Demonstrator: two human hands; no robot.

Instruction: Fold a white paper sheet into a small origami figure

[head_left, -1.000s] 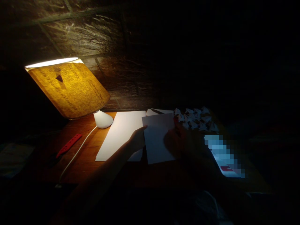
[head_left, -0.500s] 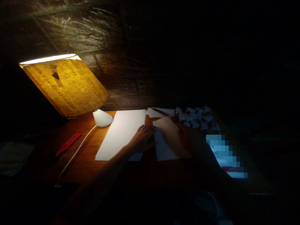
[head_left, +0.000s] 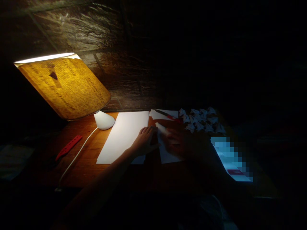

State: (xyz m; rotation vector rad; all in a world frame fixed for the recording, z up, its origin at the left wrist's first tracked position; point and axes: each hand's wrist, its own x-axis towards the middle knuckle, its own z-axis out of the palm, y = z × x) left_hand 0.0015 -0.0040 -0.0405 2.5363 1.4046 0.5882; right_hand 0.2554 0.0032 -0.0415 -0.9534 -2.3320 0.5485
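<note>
A white sheet of paper [head_left: 166,155] lies on the wooden table between my hands, with its right part folded over toward the left. My left hand [head_left: 145,140] rests beside the sheet's left edge, over a stack of white paper [head_left: 122,137]; its fingers are stretched out and the thumb stands apart, touching or close to the sheet. My right hand [head_left: 175,139] is smeared by motion and dark. It is closed on the folded-over part of the sheet. Its fingertips are hard to make out.
At the left stands a lit lamp [head_left: 64,89] with a white cord, near a red-handled tool [head_left: 69,147]. Red-handled scissors [head_left: 169,115] lie on paper at the back. Several folded paper pieces [head_left: 201,119] sit back right, behind a glowing screen [head_left: 231,159].
My right hand has moved left, bringing the right part of the sheet over with it. My left hand stays nearly in place, its thumb now farther out. The view has shifted slightly.
</note>
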